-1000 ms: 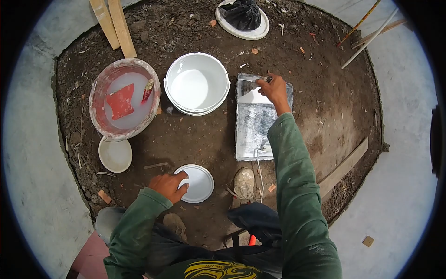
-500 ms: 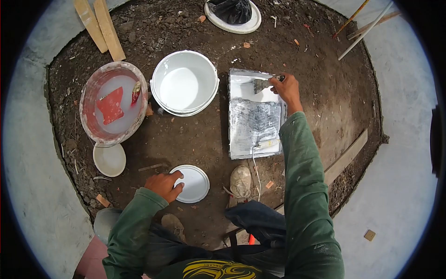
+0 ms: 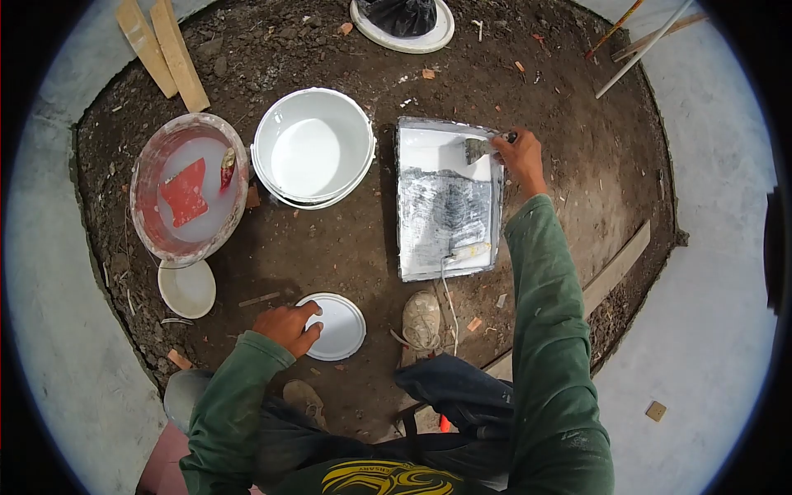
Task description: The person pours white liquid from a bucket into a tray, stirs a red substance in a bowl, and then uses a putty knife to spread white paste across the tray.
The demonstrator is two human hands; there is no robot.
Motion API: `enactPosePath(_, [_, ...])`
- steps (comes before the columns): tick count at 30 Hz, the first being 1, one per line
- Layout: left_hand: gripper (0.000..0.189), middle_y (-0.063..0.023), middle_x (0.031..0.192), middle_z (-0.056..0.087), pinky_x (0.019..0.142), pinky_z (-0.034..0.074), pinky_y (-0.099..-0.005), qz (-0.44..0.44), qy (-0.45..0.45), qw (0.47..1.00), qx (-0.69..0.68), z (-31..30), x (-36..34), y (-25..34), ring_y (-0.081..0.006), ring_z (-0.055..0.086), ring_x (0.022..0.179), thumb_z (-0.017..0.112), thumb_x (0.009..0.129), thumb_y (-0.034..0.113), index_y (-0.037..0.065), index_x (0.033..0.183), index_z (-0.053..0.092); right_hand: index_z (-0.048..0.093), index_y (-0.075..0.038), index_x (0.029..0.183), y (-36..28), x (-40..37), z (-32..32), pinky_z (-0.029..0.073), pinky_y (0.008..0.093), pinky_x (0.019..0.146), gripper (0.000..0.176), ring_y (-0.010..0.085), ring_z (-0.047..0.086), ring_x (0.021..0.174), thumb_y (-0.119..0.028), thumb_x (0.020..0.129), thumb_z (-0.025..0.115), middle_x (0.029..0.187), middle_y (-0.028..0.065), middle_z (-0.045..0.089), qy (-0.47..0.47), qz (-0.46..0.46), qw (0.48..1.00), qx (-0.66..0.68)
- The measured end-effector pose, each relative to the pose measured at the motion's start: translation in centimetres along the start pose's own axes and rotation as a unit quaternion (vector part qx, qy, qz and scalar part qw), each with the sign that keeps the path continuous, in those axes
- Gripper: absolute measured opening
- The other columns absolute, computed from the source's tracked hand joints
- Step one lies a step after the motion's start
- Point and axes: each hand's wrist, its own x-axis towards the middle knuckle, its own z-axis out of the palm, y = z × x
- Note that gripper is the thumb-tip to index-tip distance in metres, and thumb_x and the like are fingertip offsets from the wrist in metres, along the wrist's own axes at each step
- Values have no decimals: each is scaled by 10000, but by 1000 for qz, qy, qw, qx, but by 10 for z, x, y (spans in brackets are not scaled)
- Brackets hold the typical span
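My right hand [image 3: 521,160] is closed on the handle of a putty knife [image 3: 476,150], whose blade is over the white paint in the upper end of the paint tray [image 3: 402,223]. A small roller [image 3: 469,252] lies in the lower end of that tray. My left hand [image 3: 289,327] has its fingers apart, over the left edge of a round white lid [image 3: 342,330]; whether it touches the lid I cannot tell. Left of the tray stands a white bucket [image 3: 313,148] with white paint inside.
A reddish basin [image 3: 144,169] of cloudy water holds a red piece [image 3: 186,193]. Beside it are a small white bowl [image 3: 187,290] and two wooden boards [image 3: 179,58]. A black bag on a white lid [image 3: 444,33] lies at the top. My shoe [image 3: 421,322] is below the tray.
The whole view has shifted slightly. My right hand has turned the putty knife, and the blade now shows broader and darker. My left hand stays by the round lid with its fingers apart.
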Motion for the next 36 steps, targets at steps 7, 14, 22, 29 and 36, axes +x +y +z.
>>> enactPosePath(7, [344, -194, 797, 713, 720, 525, -500, -1, -6, 1000, 6, 2, 1, -1, -399, 694, 770, 622, 902, 320, 98, 1164, 655, 703, 98, 1051, 8, 5, -5, 568, 355, 711, 447, 253, 748, 708, -248, 771, 744, 704, 172, 725, 18, 2, 998, -52])
enactPosePath(14, [339, -197, 784, 710, 724, 526, -503, 14, 8, 1000, 3, 3, 0, -2, -404, 690, 760, 625, 902, 312, 98, 1163, 653, 676, 104, 1154, 22, 17, -3, 569, 367, 744, 537, 274, 752, 751, -262, 770, 759, 713, 181, 726, 3, 12, 999, -35])
enactPosePath(22, [333, -193, 778, 708, 726, 526, -500, 8, 6, 1000, 9, 2, -2, 0, -402, 688, 753, 620, 905, 308, 94, 1158, 655, 675, 91, 1172, 33, 21, -1, 558, 401, 823, 553, 347, 736, 901, -262, 758, 775, 900, 257, 731, 45, -13, 995, -86])
enactPosePath(29, [330, -180, 778, 711, 719, 525, -500, 15, 16, 1000, 13, 6, -3, -5, -394, 690, 752, 617, 910, 313, 101, 1161, 652, 684, 67, 1162, 30, 14, -4, 542, 420, 884, 531, 382, 704, 1003, -264, 759, 784, 1024, 282, 711, 40, -1, 994, -105])
enactPosePath(36, [335, -175, 776, 713, 705, 527, -500, 17, 24, 1000, 4, 4, -6, -4, -391, 692, 747, 620, 908, 322, 103, 1159, 655, 687, 31, 1157, 14, -5, -7, 541, 447, 865, 483, 397, 693, 996, -257, 778, 766, 1024, 272, 707, 51, -35, 986, -155])
